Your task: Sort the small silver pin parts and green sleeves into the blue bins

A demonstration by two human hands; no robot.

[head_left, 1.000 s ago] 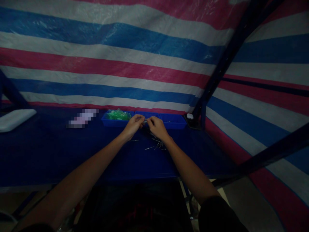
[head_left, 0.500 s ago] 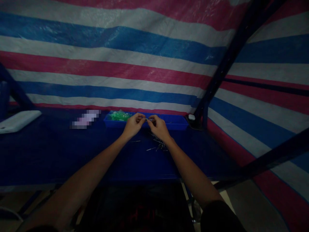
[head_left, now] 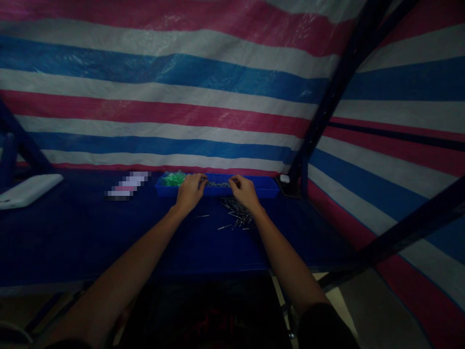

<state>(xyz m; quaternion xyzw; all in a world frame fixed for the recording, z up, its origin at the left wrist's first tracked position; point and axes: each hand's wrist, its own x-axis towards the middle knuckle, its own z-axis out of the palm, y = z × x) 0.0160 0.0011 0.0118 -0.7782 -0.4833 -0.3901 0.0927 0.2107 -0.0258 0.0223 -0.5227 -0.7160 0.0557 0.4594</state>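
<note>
My left hand and my right hand are stretched out over a dark blue table, just in front of a long blue tray. Both have their fingers curled in a pinch; what they hold is too small and dim to name. A gap now shows between them, and thin grey metal pieces lie in the tray there. Green plastic parts fill the tray's left end. A loose heap of thin metal pins lies on the table under my right wrist.
A white flat object lies at the table's left edge, and a small pale packet sits left of the tray. A dark blue frame post rises at the right, with a small white thing at its foot. A striped tarp hangs behind.
My hands, which were pinched together over the tray's middle, have drawn apart sideways. The camera has tilted slightly.
</note>
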